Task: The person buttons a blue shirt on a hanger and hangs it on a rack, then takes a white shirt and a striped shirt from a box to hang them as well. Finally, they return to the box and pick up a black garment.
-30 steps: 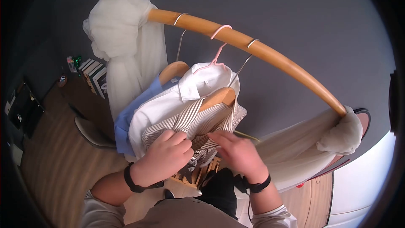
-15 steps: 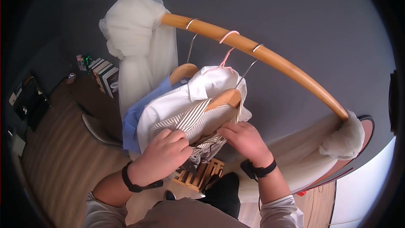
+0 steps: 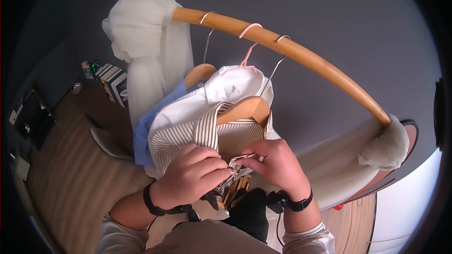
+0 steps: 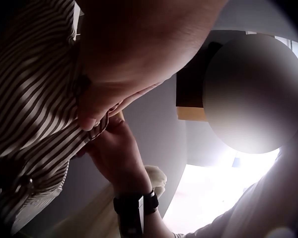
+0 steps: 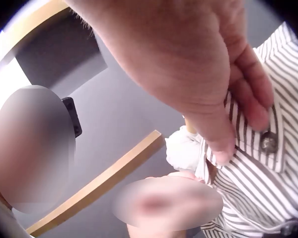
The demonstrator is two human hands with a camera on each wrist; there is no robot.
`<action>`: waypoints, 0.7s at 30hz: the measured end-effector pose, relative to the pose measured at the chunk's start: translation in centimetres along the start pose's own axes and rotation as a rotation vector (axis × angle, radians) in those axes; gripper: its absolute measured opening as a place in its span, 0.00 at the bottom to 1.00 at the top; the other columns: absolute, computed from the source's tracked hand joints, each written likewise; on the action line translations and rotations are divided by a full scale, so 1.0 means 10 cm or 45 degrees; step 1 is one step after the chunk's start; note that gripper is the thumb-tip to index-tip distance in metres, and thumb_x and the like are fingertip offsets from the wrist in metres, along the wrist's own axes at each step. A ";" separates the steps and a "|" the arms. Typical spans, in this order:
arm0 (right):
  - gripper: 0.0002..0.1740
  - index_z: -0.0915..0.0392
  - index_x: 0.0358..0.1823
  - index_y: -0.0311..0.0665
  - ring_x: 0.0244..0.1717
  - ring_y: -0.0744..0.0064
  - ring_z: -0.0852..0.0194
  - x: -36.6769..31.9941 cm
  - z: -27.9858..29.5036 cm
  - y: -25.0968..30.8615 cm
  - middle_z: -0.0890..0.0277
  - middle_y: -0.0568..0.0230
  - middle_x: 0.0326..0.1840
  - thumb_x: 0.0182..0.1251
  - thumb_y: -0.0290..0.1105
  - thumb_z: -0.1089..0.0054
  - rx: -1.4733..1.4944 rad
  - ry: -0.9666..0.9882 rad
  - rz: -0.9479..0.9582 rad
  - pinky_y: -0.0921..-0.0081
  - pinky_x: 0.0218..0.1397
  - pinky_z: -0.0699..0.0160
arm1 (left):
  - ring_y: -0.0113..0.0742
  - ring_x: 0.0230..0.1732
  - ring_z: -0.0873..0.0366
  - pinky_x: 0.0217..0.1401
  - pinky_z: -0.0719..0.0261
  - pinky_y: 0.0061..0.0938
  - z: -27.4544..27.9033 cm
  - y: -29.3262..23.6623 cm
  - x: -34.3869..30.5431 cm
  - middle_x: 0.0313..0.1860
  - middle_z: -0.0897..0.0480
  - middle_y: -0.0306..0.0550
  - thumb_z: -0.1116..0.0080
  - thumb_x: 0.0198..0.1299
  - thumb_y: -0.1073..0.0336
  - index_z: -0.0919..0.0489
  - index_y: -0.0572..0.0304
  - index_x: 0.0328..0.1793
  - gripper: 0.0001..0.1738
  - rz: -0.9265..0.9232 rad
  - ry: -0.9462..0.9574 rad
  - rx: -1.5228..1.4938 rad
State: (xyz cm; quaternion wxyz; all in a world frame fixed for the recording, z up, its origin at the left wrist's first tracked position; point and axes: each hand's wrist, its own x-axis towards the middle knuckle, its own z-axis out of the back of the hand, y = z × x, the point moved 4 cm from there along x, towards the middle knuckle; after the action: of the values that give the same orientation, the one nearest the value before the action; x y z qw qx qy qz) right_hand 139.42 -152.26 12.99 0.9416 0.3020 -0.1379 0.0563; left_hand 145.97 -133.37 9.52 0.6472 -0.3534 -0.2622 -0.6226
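A brown-and-white striped shirt [image 3: 176, 143] hangs on a wooden hanger [image 3: 245, 109], its front partly parted below the collar. My left hand [image 3: 195, 175] pinches one front edge, the cloth partly hidden behind its fingers. Close beside it, my right hand [image 3: 278, 165] pinches the other front edge between thumb and fingers. A dark button [image 5: 269, 142] shows on the placket just by the right fingertips in the right wrist view. In the left wrist view, the left thumb presses the striped cloth [image 4: 35, 99] near the right hand [image 4: 120, 153].
Behind the striped shirt hang a white shirt [image 3: 181, 108] on a pink hanger [image 3: 246, 61] and a blue shirt [image 3: 142, 136]. A curved wooden rail [image 3: 310, 61] carries them, with sheer cream fabric [image 3: 146, 28] bunched at both ends. A slatted wooden crate [image 3: 230, 193] stands below.
Both hands have come together at the shirt front, the left moving rightwards. The right hand has turned so its thumb shows, and the striped cloth is bunched between the hands.
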 end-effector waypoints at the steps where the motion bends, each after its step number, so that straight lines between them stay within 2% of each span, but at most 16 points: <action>1: 0.10 0.12 0.42 0.36 0.35 0.50 0.14 -0.01 0.00 0.01 0.14 0.52 0.33 0.63 0.33 0.24 0.024 0.000 0.014 0.62 0.40 0.16 | 0.35 0.46 0.17 0.47 0.25 0.32 -0.02 0.01 0.00 0.41 0.13 0.33 0.28 0.50 0.69 0.10 0.54 0.38 0.08 -0.003 -0.027 0.005; 6: 0.07 0.13 0.44 0.34 0.37 0.45 0.15 -0.03 0.01 0.06 0.15 0.48 0.35 0.66 0.27 0.30 0.091 0.032 0.077 0.59 0.41 0.16 | 0.35 0.46 0.18 0.47 0.27 0.33 -0.07 0.02 0.00 0.40 0.13 0.32 0.26 0.48 0.70 0.10 0.54 0.37 0.09 -0.027 -0.128 0.008; 9: 0.07 0.13 0.44 0.33 0.37 0.44 0.16 -0.04 0.04 0.12 0.15 0.47 0.36 0.67 0.27 0.31 0.049 0.060 0.021 0.58 0.42 0.17 | 0.35 0.46 0.18 0.47 0.27 0.33 -0.10 0.01 0.02 0.40 0.14 0.32 0.26 0.49 0.71 0.10 0.54 0.37 0.08 -0.054 -0.164 0.014; 12: 0.08 0.13 0.45 0.33 0.34 0.49 0.14 -0.05 0.05 0.18 0.13 0.50 0.35 0.66 0.25 0.29 -0.044 0.049 0.066 0.64 0.38 0.17 | 0.35 0.46 0.18 0.47 0.28 0.33 -0.12 0.00 0.06 0.40 0.15 0.32 0.26 0.49 0.71 0.10 0.54 0.37 0.08 -0.064 -0.186 0.033; 15: 0.09 0.13 0.46 0.33 0.36 0.47 0.14 -0.04 0.07 0.19 0.14 0.49 0.36 0.66 0.23 0.31 -0.007 0.079 0.084 0.63 0.40 0.17 | 0.35 0.46 0.18 0.46 0.28 0.33 -0.15 0.03 0.06 0.41 0.15 0.32 0.27 0.49 0.71 0.10 0.54 0.37 0.08 -0.042 -0.211 0.038; 18: 0.10 0.14 0.48 0.35 0.38 0.43 0.16 -0.04 0.06 0.18 0.15 0.48 0.36 0.67 0.24 0.35 -0.058 0.083 0.105 0.56 0.43 0.16 | 0.35 0.45 0.18 0.46 0.28 0.33 -0.17 0.04 0.05 0.40 0.15 0.33 0.28 0.49 0.71 0.10 0.55 0.37 0.08 -0.032 -0.212 0.033; 21: 0.10 0.14 0.49 0.35 0.40 0.44 0.16 -0.05 0.05 0.14 0.15 0.49 0.39 0.67 0.23 0.36 -0.063 0.104 0.091 0.56 0.44 0.16 | 0.35 0.44 0.18 0.46 0.28 0.33 -0.17 0.05 0.06 0.41 0.15 0.33 0.28 0.50 0.71 0.10 0.55 0.38 0.08 -0.039 -0.206 0.018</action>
State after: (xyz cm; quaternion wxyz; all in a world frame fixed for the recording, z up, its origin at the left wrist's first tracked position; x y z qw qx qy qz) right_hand 138.55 -151.41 14.06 0.9510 0.2712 -0.1114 0.0987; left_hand 146.33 -135.08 8.83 0.6168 -0.3938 -0.3234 -0.5999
